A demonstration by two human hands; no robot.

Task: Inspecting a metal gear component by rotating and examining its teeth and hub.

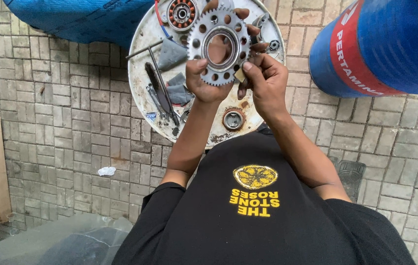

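The white drum lid (145, 93), serving as the surface, is being crowded on its left half by a long T-handle wrench (157, 73), grey rags (172, 54) and smaller tools (155, 98) lying close together. A copper-wound stator (181, 13) is occupying the far edge, and a rusty bung hole (233, 119) is sitting near the close edge. Bare lid is being left around that hole and along the near right rim. The brick floor (71, 122) to the left is lying open; the right side is being blocked by a blue drum (390, 44).

Both hands, left hand (204, 81) and right hand (264, 81), grip sprocket (218, 46) above drum lid (142, 59).
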